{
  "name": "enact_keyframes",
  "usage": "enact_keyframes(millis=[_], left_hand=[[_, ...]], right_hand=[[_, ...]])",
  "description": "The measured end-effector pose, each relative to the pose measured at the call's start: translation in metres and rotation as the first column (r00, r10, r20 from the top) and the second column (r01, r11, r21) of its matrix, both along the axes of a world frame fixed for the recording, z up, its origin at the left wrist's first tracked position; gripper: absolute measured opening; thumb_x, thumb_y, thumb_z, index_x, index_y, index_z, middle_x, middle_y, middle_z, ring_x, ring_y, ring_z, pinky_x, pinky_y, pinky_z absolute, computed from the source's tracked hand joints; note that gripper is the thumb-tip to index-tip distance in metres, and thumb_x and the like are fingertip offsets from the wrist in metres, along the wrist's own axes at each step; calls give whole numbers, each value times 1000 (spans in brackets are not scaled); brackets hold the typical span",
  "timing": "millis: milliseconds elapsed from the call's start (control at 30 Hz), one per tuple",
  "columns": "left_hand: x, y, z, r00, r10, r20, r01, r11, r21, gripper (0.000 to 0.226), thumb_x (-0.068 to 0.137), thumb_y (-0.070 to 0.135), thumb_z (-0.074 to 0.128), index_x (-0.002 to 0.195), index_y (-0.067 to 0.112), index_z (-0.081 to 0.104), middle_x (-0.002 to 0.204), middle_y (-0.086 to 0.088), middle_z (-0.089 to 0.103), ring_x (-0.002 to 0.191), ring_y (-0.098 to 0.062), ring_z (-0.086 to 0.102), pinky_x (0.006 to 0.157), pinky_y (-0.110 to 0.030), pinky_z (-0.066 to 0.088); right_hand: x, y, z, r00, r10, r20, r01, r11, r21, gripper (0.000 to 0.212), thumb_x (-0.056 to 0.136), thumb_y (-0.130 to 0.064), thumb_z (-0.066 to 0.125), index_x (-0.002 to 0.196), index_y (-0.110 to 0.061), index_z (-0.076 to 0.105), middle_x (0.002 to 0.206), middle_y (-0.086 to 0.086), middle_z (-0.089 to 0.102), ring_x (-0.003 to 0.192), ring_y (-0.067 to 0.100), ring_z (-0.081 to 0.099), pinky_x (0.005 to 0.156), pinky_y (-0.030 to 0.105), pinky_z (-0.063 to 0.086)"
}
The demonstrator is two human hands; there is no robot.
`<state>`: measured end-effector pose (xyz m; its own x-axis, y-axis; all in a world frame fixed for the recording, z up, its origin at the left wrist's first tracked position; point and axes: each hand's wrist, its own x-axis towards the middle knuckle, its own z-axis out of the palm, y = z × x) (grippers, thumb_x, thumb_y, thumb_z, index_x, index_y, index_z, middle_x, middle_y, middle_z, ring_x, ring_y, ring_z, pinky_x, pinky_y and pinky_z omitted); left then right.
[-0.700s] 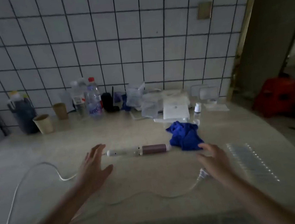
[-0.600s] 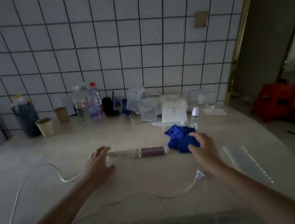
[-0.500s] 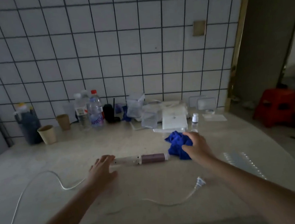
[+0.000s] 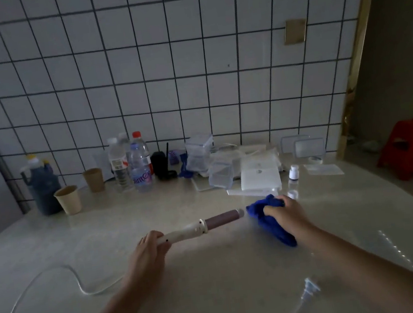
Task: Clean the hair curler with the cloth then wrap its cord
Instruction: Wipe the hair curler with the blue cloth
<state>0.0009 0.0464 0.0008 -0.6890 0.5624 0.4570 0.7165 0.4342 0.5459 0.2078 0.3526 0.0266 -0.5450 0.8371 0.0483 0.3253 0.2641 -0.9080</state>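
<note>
white cord (image 4: pixel 58 272) and its plug (image 4: pixel 310 289) loose on glossy beige worktop (image 4: pixel 216 285) | left hand (image 4: pixel 147 252): fingers wrapped round handle of cream-and-mauve hair curler (image 4: pixel 203 225), barrel pointing right | right hand (image 4: pixel 284 215): fingers bunching crumpled blue cloth (image 4: pixel 267 216), just beside barrel tip | clear plastic bottles (image 4: pixel 139 164), brown paper cups (image 4: pixel 68 200) by tiled wall

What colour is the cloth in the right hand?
Deep blue; the cloth, gripped by the right hand, shows clearly in the head view.
</note>
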Motion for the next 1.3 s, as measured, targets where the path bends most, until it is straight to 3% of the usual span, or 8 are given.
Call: enact_keyframes(millis=[133, 267, 533, 667, 800, 1000, 1167, 1300], left_hand=[[1, 35, 28, 978, -50, 205, 0, 971, 237, 17, 101, 16, 59, 84, 14, 61, 66, -1, 56, 55, -14, 48, 48, -31, 36], [8, 80, 46, 814, -258, 520, 25, 911, 413, 27, 106, 12, 48, 86, -1, 59, 60, -6, 47, 45, -8, 39, 41, -22, 31], [26, 102, 23, 580, -450, 679, 166, 882, 442, 27, 109, 14, 37, 90, 0, 51, 48, 8, 37, 38, -4, 28, 34, -16, 23], [30, 96, 25, 562, -483, 671, 181, 864, 470, 27, 108, 14, 37, 96, -1, 55, 51, 6, 37, 39, -5, 28, 35, -17, 24], [29, 91, 31, 534, -509, 675, 153, 843, 515, 26, 105, 15, 39, 88, -4, 46, 53, -1, 36, 41, -10, 25, 37, -18, 20], [31, 88, 37, 431, -514, 742, 2, 822, 569, 32, 103, 25, 37, 76, 13, 49, 52, -3, 41, 39, -12, 32, 38, -19, 20], [34, 81, 39, 523, -516, 678, 21, 804, 595, 39, 103, 31, 35, 74, 13, 53, 47, 0, 43, 37, -10, 34, 37, -19, 27], [38, 83, 40, 540, -496, 680, 26, 817, 576, 53, 104, 27, 32, 59, 26, 62, 46, 2, 45, 36, -8, 36, 36, -16, 27]], right_hand=[[-23, -21, 27, 884, -10, -467, -84, 980, -180, 21, 79, -22, 59, 91, -17, 76, 85, 17, 78, 59, 33, 62, 47, 31, 47], [-58, -47, 50, 809, 0, -588, -27, 999, -36, 41, 72, -21, 66, 109, -39, 67, 99, -28, 73, 88, -5, 70, 65, 8, 50], [-108, -52, 31, 878, 195, -437, -119, 974, 194, 70, 76, -27, 72, 141, -43, 52, 134, -28, 56, 128, -7, 53, 109, 24, 43], [-103, -46, 28, 886, 324, -332, -237, 932, 275, 82, 75, -28, 71, 152, -38, 43, 143, -22, 52, 134, -2, 49, 110, 25, 41], [-98, -51, 36, 881, 372, -293, -289, 912, 290, 88, 73, -23, 65, 154, -45, 38, 138, -41, 45, 132, -14, 44, 109, 23, 42], [-93, -83, 34, 812, 566, -143, -457, 769, 447, 64, 70, -31, 59, 132, -43, 58, 126, -26, 51, 118, -2, 56, 99, 20, 48], [-90, -101, 24, 761, 639, -111, -520, 704, 484, 57, 81, -44, 61, 138, -43, 53, 141, -22, 31, 131, 8, 49, 109, 36, 50], [-91, -95, 29, 802, 583, -130, -454, 737, 501, 56, 85, -50, 71, 138, -40, 56, 141, -19, 35, 128, 3, 52, 110, 28, 49]])
